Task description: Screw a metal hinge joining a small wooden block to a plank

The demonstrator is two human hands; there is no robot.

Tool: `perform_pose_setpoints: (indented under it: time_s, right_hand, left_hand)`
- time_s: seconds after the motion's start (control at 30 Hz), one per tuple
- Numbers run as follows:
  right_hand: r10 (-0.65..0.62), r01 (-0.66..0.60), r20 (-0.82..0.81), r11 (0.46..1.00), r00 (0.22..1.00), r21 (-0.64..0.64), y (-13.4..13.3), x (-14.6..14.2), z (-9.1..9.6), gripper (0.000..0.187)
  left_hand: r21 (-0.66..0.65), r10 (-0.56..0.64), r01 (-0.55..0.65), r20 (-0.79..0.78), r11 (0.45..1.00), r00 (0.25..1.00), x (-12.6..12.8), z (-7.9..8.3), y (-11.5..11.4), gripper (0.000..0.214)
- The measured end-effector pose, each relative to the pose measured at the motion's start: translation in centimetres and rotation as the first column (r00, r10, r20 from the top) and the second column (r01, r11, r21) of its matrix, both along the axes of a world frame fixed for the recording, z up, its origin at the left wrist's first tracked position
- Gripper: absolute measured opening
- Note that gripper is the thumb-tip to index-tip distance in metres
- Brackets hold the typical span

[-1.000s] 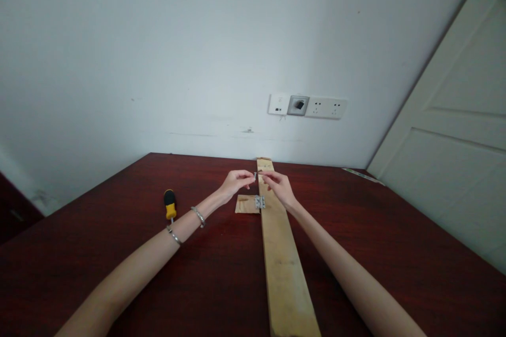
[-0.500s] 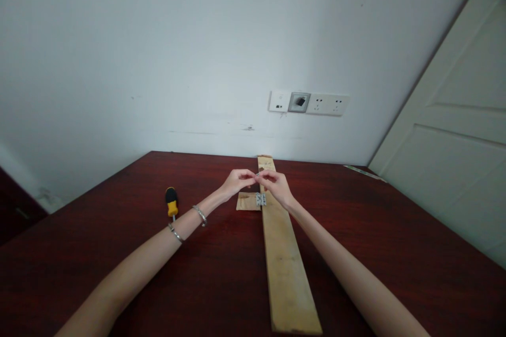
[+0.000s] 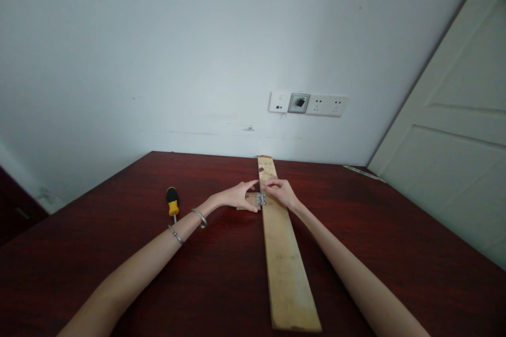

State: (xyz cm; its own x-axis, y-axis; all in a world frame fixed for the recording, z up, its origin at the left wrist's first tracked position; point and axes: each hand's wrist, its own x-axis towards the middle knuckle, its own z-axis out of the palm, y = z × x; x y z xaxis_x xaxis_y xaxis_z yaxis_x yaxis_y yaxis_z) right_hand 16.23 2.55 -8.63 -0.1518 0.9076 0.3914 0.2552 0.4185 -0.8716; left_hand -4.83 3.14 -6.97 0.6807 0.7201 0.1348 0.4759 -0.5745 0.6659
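A long pale wooden plank [image 3: 286, 268] lies lengthwise on the dark red table [image 3: 221, 279]. A small metal hinge [image 3: 260, 199] sits at its left edge, joined to a small wooden block mostly hidden under my left hand [image 3: 238, 197]. That hand rests on the block, fingers curved, thumb and forefinger near the hinge. My right hand [image 3: 281, 192] lies on the plank, its fingertips pinched just above the hinge. Whether a screw is between them is too small to see.
A screwdriver with a yellow and black handle [image 3: 172, 201] lies on the table left of my left forearm. Wall sockets [image 3: 308, 103] are on the white wall behind. A white door [image 3: 454, 131] stands at the right.
Both hands have come down from a raised pinch above the hinge. My left hand now lies on the small block and my right fingertips touch the plank by the hinge.
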Motion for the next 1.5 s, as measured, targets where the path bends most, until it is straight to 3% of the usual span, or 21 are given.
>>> perform_pose_setpoints:
  time_s: [0.17,0.4,0.67,1.03,1.5]
  right_hand:
    - [0.108,-0.126,0.177,0.988,0.978,0.092,-0.4,-0.1,0.1,0.018]
    - [0.086,-0.116,0.269,0.989,0.959,0.096,-0.4,-0.4,-0.4,0.018]
    - [0.099,-0.140,0.314,0.984,0.944,0.112,-0.6,-0.3,-0.6,0.014]
    - [0.118,-0.165,0.345,0.980,0.931,0.111,-0.7,-0.2,-0.7,0.016]
    - [0.129,-0.173,0.352,0.980,0.927,0.098,-0.8,-0.2,-0.5,0.017]
  left_hand:
    - [0.053,0.003,0.002,-0.097,0.999,0.995,0.3,-0.7,-0.3,0.111]
    - [0.055,0.002,-0.002,-0.012,0.998,1.000,0.3,-1.2,0.0,0.114]
    - [0.054,-0.039,0.037,0.055,0.998,0.998,0.1,-2.2,0.7,0.119]
    - [0.066,-0.026,0.026,0.013,0.997,1.000,0.1,-1.9,0.6,0.114]
    - [0.011,-0.014,0.013,0.070,1.000,0.997,0.0,-1.4,0.4,0.109]
